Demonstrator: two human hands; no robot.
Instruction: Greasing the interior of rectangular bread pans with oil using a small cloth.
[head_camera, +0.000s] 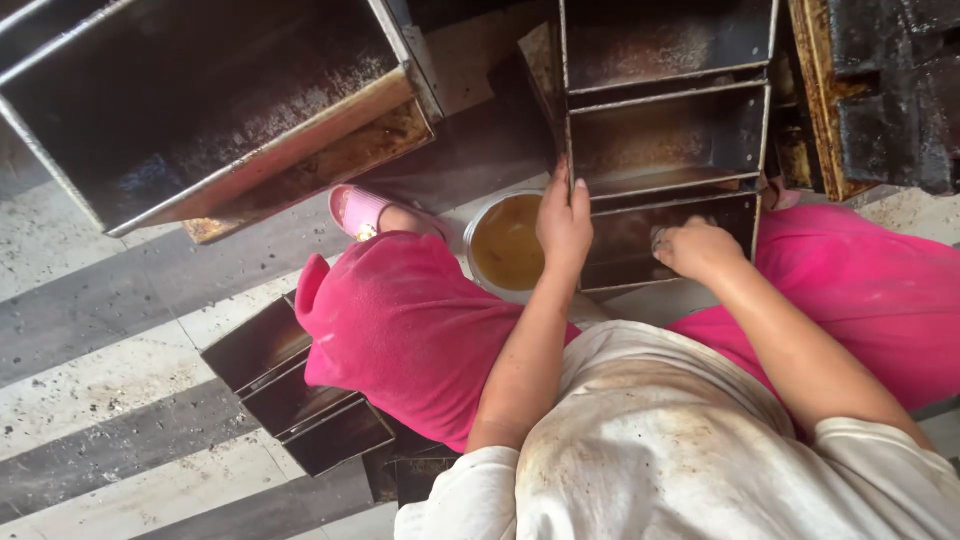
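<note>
Gripping dark greasy strapped loaf pans (665, 150) | hands: left (563, 225), right (697, 248)

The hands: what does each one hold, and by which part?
Left hand grips the baking tin by its left rim. Right hand is fisted inside the nearest compartment; its contents cannot be told.

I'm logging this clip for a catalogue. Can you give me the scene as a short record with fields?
left hand: grips the edge of the strapped loaf tins
right hand: inside the nearest tin, fingers closed on something small
bowl: metal, brownish liquid, beside the left hand
spare tins: on the striped floor
</note>
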